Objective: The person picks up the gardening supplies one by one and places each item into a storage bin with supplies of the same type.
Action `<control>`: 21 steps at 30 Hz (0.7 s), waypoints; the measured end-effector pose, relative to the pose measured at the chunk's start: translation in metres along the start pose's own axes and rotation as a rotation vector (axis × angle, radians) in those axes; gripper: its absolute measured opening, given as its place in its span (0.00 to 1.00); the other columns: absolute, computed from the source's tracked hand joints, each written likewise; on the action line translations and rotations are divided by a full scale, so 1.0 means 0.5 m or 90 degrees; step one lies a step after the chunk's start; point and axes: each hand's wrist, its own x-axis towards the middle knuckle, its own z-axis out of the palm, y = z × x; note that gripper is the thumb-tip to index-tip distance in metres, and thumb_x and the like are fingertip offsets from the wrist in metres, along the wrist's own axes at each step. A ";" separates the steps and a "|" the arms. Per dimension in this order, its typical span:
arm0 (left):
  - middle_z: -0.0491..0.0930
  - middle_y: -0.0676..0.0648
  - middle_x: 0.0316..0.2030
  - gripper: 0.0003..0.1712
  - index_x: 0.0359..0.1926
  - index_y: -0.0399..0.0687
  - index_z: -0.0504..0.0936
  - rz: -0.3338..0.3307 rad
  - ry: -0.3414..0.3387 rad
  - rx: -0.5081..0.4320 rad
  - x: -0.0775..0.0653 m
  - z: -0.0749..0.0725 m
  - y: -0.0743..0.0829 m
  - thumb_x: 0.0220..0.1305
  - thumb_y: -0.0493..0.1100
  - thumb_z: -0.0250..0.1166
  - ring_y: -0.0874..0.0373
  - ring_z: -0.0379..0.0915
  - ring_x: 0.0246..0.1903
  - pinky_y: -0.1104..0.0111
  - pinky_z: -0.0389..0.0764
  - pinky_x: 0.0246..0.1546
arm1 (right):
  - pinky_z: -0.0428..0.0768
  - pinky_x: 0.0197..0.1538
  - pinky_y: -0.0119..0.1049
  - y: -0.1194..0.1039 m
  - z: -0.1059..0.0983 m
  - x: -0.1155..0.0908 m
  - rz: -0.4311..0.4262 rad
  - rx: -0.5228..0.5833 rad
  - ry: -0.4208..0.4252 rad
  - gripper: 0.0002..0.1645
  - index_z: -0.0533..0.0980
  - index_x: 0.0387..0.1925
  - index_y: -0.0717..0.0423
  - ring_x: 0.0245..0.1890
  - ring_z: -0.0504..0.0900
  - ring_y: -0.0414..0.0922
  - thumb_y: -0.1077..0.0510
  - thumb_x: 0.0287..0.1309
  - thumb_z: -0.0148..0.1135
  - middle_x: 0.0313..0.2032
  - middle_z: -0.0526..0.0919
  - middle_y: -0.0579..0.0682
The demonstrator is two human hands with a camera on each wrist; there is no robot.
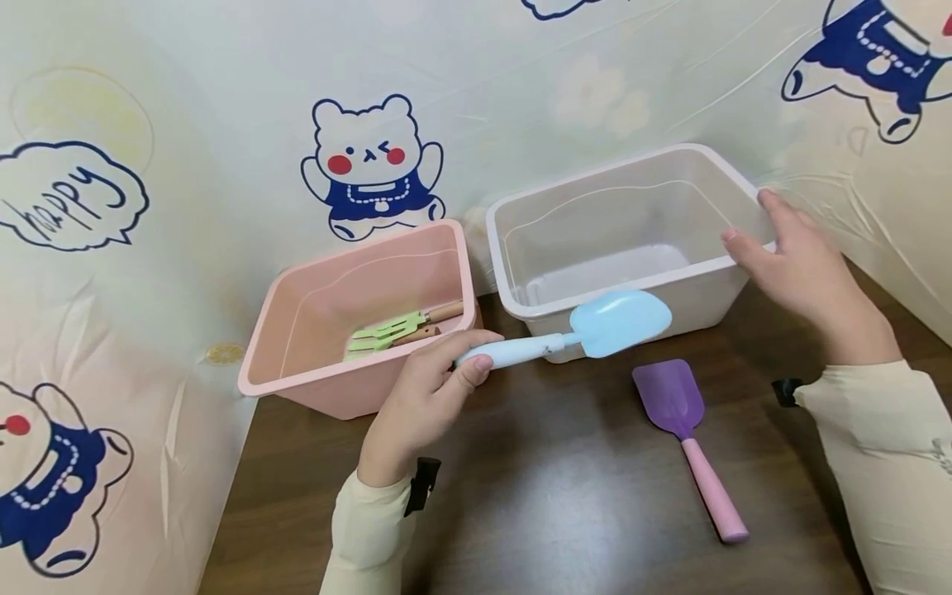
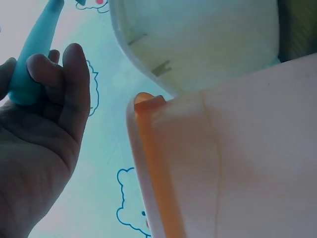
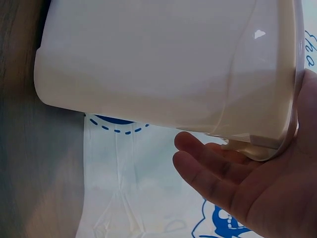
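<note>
My left hand (image 1: pixel 427 397) holds the handle of a light blue hand trowel (image 1: pixel 621 321), its blade pointing right, in front of the grey bin. The blue handle (image 2: pixel 37 54) also shows between thumb and fingers in the left wrist view. My right hand (image 1: pixel 806 264) grips the right rim of the grey plastic bin (image 1: pixel 610 194); in the right wrist view its fingers (image 3: pixel 208 173) lie outside below the rim. On the table, a purple spatula-shaped shovel (image 1: pixel 669 397) with a pink handle lies before the grey bin. No items show inside that bin.
Left of the grey bin stands a pink bin (image 1: pixel 357 289) holding green garden tools (image 1: pixel 390 330) with wooden handles. Both stand on a dark wooden table (image 1: pixel 550 496). A bear-patterned cloth (image 1: pixel 223 165) rises behind and beside them.
</note>
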 end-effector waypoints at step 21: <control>0.79 0.49 0.32 0.14 0.51 0.50 0.86 -0.135 0.081 0.026 0.081 0.033 -0.010 0.75 0.50 0.60 0.55 0.73 0.35 0.59 0.75 0.37 | 0.54 0.60 0.78 0.004 -0.005 -0.001 -0.001 0.014 -0.006 0.51 0.38 0.81 0.54 0.66 0.56 0.76 0.35 0.72 0.48 0.73 0.48 0.75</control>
